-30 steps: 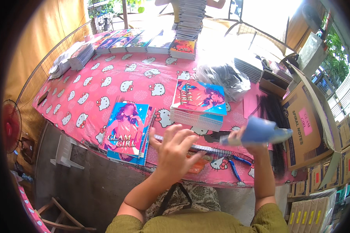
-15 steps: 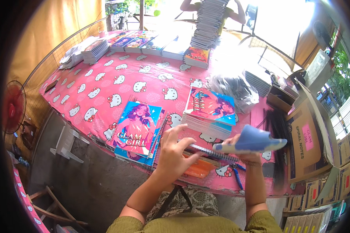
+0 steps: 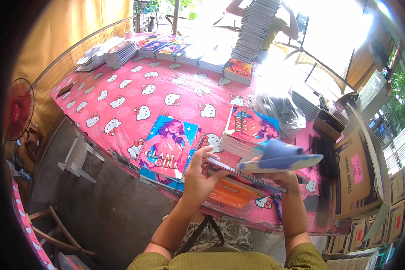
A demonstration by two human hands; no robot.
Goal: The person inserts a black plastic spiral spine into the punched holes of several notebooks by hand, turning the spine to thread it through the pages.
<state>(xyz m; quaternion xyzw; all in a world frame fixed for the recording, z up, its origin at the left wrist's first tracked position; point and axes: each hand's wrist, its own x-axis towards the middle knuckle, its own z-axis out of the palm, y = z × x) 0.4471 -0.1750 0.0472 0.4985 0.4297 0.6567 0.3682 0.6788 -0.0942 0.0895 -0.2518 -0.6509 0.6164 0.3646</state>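
Observation:
My left hand (image 3: 200, 176) pinches a spiral notebook (image 3: 227, 167) by its left end. The notebook is seen edge-on, with its dark coil (image 3: 262, 182) running along the side toward my right hand. Closed around a blue-and-white slipper (image 3: 281, 156), my right hand (image 3: 284, 178) is at the coil's right end; the slipper partly hides its fingers. Left of my hands lies a small pile of finished-looking notebooks (image 3: 170, 143) with a pink-and-blue cover. Just beyond the slipper is a taller stack of similar covers (image 3: 253, 126).
Below the held notebook lies an orange flat item (image 3: 231, 194), with blue-handled pliers (image 3: 278, 209) beside it. Black coils (image 3: 324, 157) and an open carton (image 3: 357, 166) stand at right. Notebook stacks (image 3: 166, 47) line the far edge, where a person carries a tall stack (image 3: 256, 31).
The whole view has shifted, moving the table rightward in the picture. The slipper has come slightly left and lower along the coil. My left hand keeps its hold on the notebook.

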